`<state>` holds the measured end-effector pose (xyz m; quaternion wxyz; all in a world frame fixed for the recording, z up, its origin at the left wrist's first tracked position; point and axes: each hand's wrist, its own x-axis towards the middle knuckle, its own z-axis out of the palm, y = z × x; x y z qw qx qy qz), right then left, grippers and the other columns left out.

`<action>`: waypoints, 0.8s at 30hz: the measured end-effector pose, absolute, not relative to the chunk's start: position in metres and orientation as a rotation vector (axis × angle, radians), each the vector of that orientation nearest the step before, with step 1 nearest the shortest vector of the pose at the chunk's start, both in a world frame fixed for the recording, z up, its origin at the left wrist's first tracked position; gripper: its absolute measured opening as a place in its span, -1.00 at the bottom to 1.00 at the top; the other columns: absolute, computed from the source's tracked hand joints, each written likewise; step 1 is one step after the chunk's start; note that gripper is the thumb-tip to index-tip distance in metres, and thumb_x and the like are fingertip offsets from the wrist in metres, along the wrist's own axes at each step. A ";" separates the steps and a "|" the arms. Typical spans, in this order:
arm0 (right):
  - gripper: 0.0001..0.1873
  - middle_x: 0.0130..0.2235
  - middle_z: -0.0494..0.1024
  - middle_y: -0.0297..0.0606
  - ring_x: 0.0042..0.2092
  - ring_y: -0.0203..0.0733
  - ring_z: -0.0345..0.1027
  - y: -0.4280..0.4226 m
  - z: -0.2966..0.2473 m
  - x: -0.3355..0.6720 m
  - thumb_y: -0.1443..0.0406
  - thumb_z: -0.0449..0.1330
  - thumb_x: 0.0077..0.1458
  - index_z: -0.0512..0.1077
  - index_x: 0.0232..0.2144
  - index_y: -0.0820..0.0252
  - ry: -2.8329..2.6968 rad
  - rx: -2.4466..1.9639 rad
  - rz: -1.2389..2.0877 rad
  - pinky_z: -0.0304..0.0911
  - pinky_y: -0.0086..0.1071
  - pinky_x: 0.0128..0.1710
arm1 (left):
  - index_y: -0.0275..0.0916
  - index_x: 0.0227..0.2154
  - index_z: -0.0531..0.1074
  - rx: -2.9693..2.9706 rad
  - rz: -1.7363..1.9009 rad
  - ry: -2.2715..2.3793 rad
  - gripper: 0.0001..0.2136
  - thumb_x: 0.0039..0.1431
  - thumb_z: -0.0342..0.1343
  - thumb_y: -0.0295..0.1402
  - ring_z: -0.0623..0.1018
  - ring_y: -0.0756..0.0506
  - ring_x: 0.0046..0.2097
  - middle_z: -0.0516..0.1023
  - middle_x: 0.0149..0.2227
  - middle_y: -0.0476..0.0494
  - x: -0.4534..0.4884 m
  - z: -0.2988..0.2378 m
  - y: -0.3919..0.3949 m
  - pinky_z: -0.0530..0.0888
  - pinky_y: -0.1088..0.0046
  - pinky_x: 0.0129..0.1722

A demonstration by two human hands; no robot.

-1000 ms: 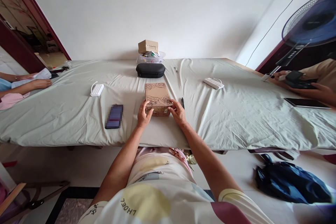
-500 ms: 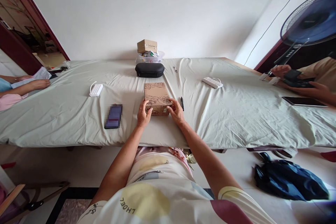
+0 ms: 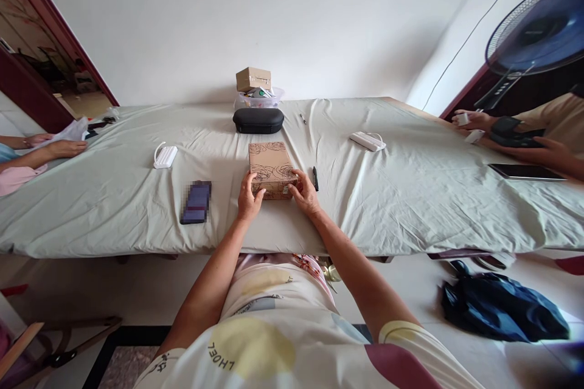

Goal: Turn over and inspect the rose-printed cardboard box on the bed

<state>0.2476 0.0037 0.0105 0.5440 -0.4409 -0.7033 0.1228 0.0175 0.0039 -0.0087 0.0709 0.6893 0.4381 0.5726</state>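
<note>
A brown cardboard box (image 3: pixel 272 161) with black scribbled lines on its lid and front stands on the cloth-covered table in front of me. My left hand (image 3: pixel 249 197) grips its near left corner, thumb against the front face. At the near right corner my right hand (image 3: pixel 305 192) holds it the same way, thumb on the front. Just right of that hand lies a black pen (image 3: pixel 315 179). A dark phone (image 3: pixel 196 202) with a blurred screen lies to the left of the box.
Behind the box are a black zip case (image 3: pixel 258 121) and a plastic basket (image 3: pixel 276 97) with a small carton (image 3: pixel 253 78) on top. White corded devices lie left (image 3: pixel 165 157) and right (image 3: pixel 367 140). People's hands show at both table ends; a tablet (image 3: pixel 527 171) lies right, near a fan (image 3: pixel 538 30).
My hands and the box hold nearly still; the view has shifted slightly. At the right, the other person's hand has moved, lifting a small white thing.
</note>
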 end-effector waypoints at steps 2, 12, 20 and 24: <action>-0.43 -0.27 0.43 -0.35 -0.43 -0.29 0.27 0.004 0.010 0.249 -0.03 0.18 0.30 0.34 0.23 0.09 -1.680 -1.043 0.307 0.38 -0.33 -0.33 | -0.15 0.29 0.22 2.086 1.722 1.315 -0.50 0.35 0.14 -0.27 0.41 -0.25 0.37 0.39 0.31 -0.37 0.017 -0.009 0.004 0.36 0.05 0.38; -0.43 -0.20 0.51 -0.24 -0.37 -0.21 0.37 0.010 0.009 0.250 -0.04 0.06 0.37 0.39 0.25 0.12 -1.647 -1.100 0.264 0.44 -0.24 -0.22 | -0.14 0.31 0.22 2.092 1.698 1.339 -0.49 0.33 0.12 -0.36 0.37 -0.25 0.41 0.34 0.37 -0.36 0.018 -0.012 0.007 0.33 0.04 0.42; -0.69 -0.03 0.51 -0.04 0.04 0.09 0.35 0.021 0.002 0.289 0.11 0.23 0.25 0.61 -0.08 0.11 -1.368 -1.543 -0.083 0.31 0.04 0.12 | -0.14 0.33 0.21 2.092 1.657 1.306 -0.47 0.34 0.13 -0.35 0.34 -0.25 0.42 0.31 0.40 -0.35 0.015 -0.013 0.008 0.27 0.03 0.45; -0.76 -0.02 0.50 0.00 0.10 0.17 0.29 0.015 0.005 0.293 0.22 0.31 0.16 0.67 -0.13 0.08 -1.415 -1.888 0.040 0.24 0.07 0.14 | -0.16 0.35 0.20 2.073 1.661 1.310 -0.45 0.34 0.12 -0.37 0.32 -0.25 0.44 0.29 0.41 -0.35 0.016 -0.012 0.008 0.23 0.05 0.47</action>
